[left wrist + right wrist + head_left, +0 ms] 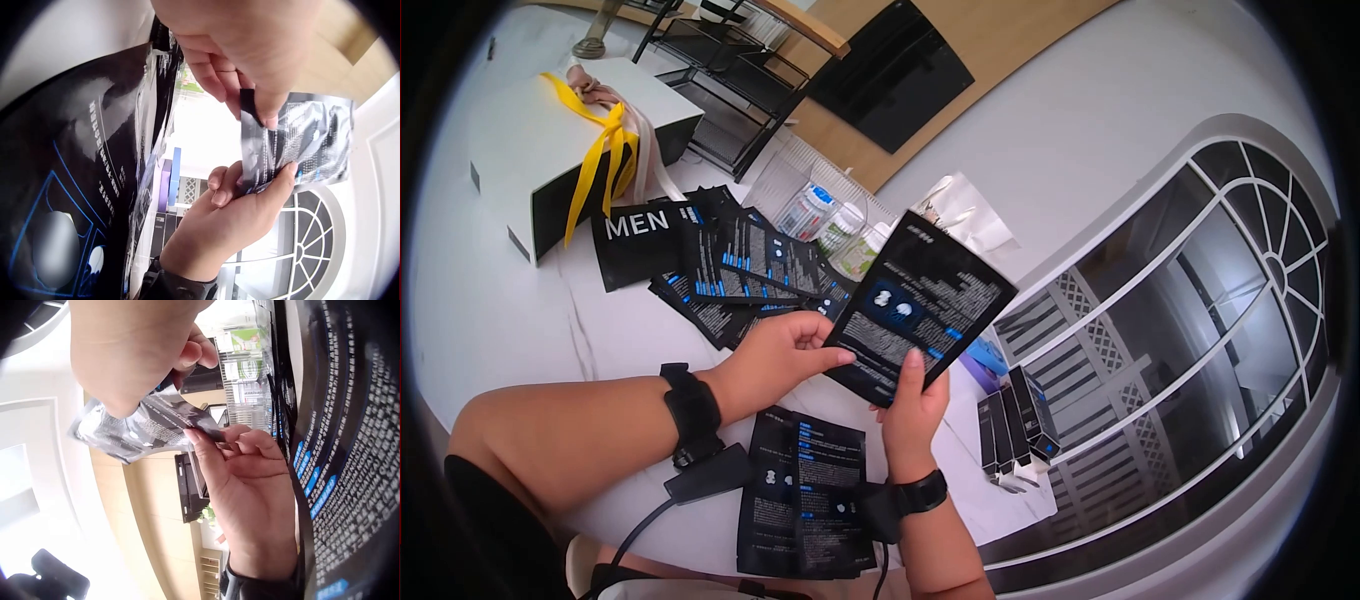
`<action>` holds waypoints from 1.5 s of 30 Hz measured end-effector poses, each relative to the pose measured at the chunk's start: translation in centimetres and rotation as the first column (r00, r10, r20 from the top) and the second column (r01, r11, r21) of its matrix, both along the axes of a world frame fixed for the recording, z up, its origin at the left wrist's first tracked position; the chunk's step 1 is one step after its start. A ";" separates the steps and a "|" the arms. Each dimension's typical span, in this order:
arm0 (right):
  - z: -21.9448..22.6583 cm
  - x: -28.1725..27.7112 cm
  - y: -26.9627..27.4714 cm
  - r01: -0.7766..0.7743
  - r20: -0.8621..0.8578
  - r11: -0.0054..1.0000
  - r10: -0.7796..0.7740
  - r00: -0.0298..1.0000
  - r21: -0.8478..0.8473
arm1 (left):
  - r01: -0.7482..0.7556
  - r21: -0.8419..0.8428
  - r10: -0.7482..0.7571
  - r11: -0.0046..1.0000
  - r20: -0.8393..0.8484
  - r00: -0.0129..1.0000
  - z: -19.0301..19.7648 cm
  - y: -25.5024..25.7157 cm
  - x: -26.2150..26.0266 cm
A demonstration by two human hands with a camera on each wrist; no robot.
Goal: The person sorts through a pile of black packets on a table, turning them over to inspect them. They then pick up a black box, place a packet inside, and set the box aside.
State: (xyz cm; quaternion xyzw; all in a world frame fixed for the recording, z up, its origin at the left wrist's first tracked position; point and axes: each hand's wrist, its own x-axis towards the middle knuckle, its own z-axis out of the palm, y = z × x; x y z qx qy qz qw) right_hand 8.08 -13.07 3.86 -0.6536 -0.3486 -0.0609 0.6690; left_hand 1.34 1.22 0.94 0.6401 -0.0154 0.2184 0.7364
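Note:
A black sachet with small print and blue marks (925,300) is held up in both hands above the table. The left hand (775,360) pinches its lower left corner between thumb and fingers. At its lower right edge the right hand (913,415) grips it, thumb on the printed face. In the left wrist view the sachet (312,137) looks shiny and slightly creased between the left hand (240,44) and the right hand (234,219). The right wrist view shows the right hand (137,350) and left hand (253,494) on the sachet (150,425).
Black sachets (800,500) lie near the table's front edge. Behind the left hand is a spread pile of sachets (740,260), one marked MEN (635,240). Bottles (807,212) stand behind. Small black boxes (1015,425) are at the right, and a white box (565,130) with ribbons at the left.

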 end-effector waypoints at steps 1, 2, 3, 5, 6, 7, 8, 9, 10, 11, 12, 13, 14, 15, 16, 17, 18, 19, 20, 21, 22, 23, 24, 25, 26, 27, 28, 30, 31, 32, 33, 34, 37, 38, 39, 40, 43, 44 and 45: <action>0.2 0.6 -0.4 0.030 -0.015 0.998 -0.031 0.999 -0.053 | 0.072 -0.030 -0.070 0.997 0.050 0.996 0.2 -0.2 -0.2; 0.0 1.3 -0.4 0.027 0.021 0.998 -0.026 0.999 -0.061 | 0.143 -0.055 -0.138 0.988 0.099 0.986 0.4 -0.3 -0.3; -0.1 1.6 -0.3 0.026 0.052 0.997 -0.023 0.998 -0.068 | 0.149 -0.040 -0.144 0.988 0.097 0.985 0.3 -0.6 -0.2; 0.1 0.9 -0.6 0.009 -0.014 0.988 -0.011 1.000 -0.154 | 0.207 -0.043 -0.200 0.977 0.132 0.971 -0.2 -1.0 0.1; -0.2 0.8 -0.1 0.003 0.017 0.996 -0.001 1.000 -0.085 | 0.184 -0.017 -0.181 0.983 0.134 0.974 -0.3 -1.0 0.2; -0.1 0.6 -0.2 -0.018 -0.006 0.997 0.018 1.000 -0.079 | 0.132 -0.016 -0.130 0.991 0.120 0.984 -0.5 -0.9 0.3; 0.1 0.3 -0.1 -0.004 0.004 0.998 0.004 1.000 -0.059 | 0.098 -0.040 -0.093 0.994 0.098 0.991 -0.3 -0.8 0.1; 0.3 0.2 0.0 0.013 0.018 0.999 -0.013 1.000 -0.038 | 0.065 -0.064 -0.060 0.996 0.079 0.995 0.0 -0.6 0.0; 0.4 0.2 -0.1 0.001 0.060 0.999 0.002 0.998 -0.046 | 0.064 -0.068 -0.059 0.996 0.078 0.995 0.1 -0.4 -0.1; 0.3 0.3 -0.1 0.002 0.060 0.999 0.001 0.998 -0.048 | 0.034 -0.034 -0.032 0.999 0.051 0.998 0.2 -0.1 -0.1; 0.0 0.5 -0.1 0.011 0.106 1.000 -0.008 0.994 -0.028 | 0.006 0.001 -0.006 1.000 0.024 1.000 0.2 -0.1 -0.2; -0.2 0.7 -0.1 0.020 0.151 1.000 -0.019 0.988 -0.007 | 0.010 0.000 -0.010 1.000 0.024 1.000 0.1 -0.2 -0.1; -0.3 1.2 -0.3 0.023 0.150 1.000 -0.021 0.988 -0.007 | 0.072 -0.025 -0.070 0.997 0.060 0.996 0.0 -0.3 0.1; -0.2 1.9 -0.6 0.033 0.156 0.998 -0.026 0.987 -0.048 | 0.133 -0.047 -0.128 0.990 0.098 0.987 -0.1 -0.4 0.2; -0.1 1.9 -0.6 0.039 0.158 0.997 -0.028 0.987 -0.068 | 0.133 -0.047 -0.128 0.990 0.096 0.987 -0.2 -0.4 0.2; -0.1 2.0 -0.6 0.044 0.161 0.995 -0.029 0.987 -0.088 | 0.189 -0.064 -0.183 0.980 0.089 0.979 -0.2 -0.5 0.2; -0.1 1.8 -0.5 0.060 0.132 0.994 -0.048 0.990 -0.088 | 0.244 -0.082 -0.238 0.966 0.084 0.968 -0.2 -0.6 0.1; -0.1 1.5 -0.4 0.075 0.104 0.993 -0.066 0.992 -0.088 | 0.246 -0.081 -0.239 0.966 0.084 0.967 -0.1 -0.5 0.1; -0.1 1.2 -0.4 0.076 0.104 0.993 -0.067 0.992 -0.088 | 0.174 -0.082 -0.169 0.981 0.068 0.983 0.2 -0.3 -0.2; -0.1 0.9 -0.4 0.065 0.095 0.996 -0.059 0.994 -0.068 | 0.101 -0.082 -0.097 0.991 0.053 0.994 0.4 -0.2 -0.4; -0.1 0.7 -0.4 0.054 0.085 0.997 -0.050 0.995 -0.048 | 0.078 -0.081 -0.077 0.994 0.018 0.997 -0.2 0.0 0.2; -0.1 0.6 -0.3 0.054 0.085 0.997 -0.050 0.995 -0.048 | 0.078 -0.081 -0.077 0.994 0.018 0.997 -0.1 0.0 0.2; -0.2 0.6 -0.3 0.048 0.108 0.998 -0.042 0.993 -0.050 | 0.072 -0.076 -0.071 0.994 0.016 0.997 -0.1 0.1 0.2; -0.2 0.6 -0.3 0.042 0.130 0.998 -0.035 0.991 -0.051 | 0.067 -0.071 -0.066 0.995 0.014 0.998 -0.1 0.1 0.2; 0.9 -0.1 -1.0 0.019 -0.005 0.990 -0.020 1.000 -0.138 | 0.068 -0.070 -0.067 0.995 0.014 0.998 0.1 0.0 0.1; 0.9 0.0 -0.9 0.020 -0.006 0.990 -0.021 1.000 -0.138 | 0.089 -0.070 -0.088 0.994 0.019 0.996 0.2 0.0 -0.1; 0.9 0.4 -0.7 0.008 0.031 0.996 -0.005 1.000 -0.084 | 0.110 -0.069 -0.109 0.992 0.025 0.994 0.3 -0.1 -0.2; 0.3 1.4 -0.4 0.010 0.103 1.000 -0.012 0.995 0.017 | 0.129 -0.106 -0.125 0.986 0.044 0.991 -0.3 -0.1 0.5; 0.2 1.5 -0.3 0.010 0.103 1.000 -0.012 0.995 0.017 | 0.147 -0.144 -0.139 0.979 0.065 0.988 -0.6 -0.2 0.8; 0.2 1.6 -0.3 0.032 0.110 0.999 -0.036 0.993 0.036 | 0.147 -0.144 -0.139 0.979 0.065 0.988 -0.5 -0.2 0.7; 0.2 1.6 -0.2 0.054 0.118 0.997 -0.060 0.991 0.054 | 0.163 -0.193 -0.150 0.968 0.082 0.985 -0.5 -0.2 0.7; 0.3 1.4 -0.2 0.053 0.118 0.997 -0.059 0.991 0.054 | 0.179 -0.241 -0.159 0.954 0.100 0.982 -0.4 -0.1 0.7; 0.8 0.7 -0.3 0.016 0.034 0.999 -0.017 0.999 0.038 | 0.181 -0.147 -0.169 0.972 0.092 0.981 -0.8 -0.1 0.9; 0.8 0.4 -0.3 0.016 0.035 0.999 -0.018 0.999 0.039 | 0.181 -0.147 -0.169 0.972 0.092 0.981 -0.7 -0.1 0.8; 0.8 0.3 -0.2 0.017 0.037 0.999 -0.019 0.999 0.040 | 0.205 -0.118 -0.196 0.972 0.088 0.977 -0.6 -0.1 0.6; 0.8 0.5 -0.3 0.017 0.036 0.999 -0.019 0.999 0.039 | 0.229 -0.088 -0.222 0.969 0.082 0.972 -0.5 -0.1 0.4; 0.7 1.1 -0.5 0.003 0.044 1.000 -0.002 0.999 -0.029 | 0.330 -0.040 -0.320 0.943 0.160 0.934 -0.5 -0.8 0.1; 0.6 1.0 -0.4 0.028 0.045 0.998 -0.025 0.999 -0.051 | 0.332 -0.061 -0.322 0.941 0.139 0.937 -0.3 -0.9 -0.1; 0.6 0.9 -0.3 0.051 0.046 0.996 -0.047 0.998 -0.072 | 0.332 -0.061 -0.322 0.941 0.138 0.937 -0.2 -0.9 -0.1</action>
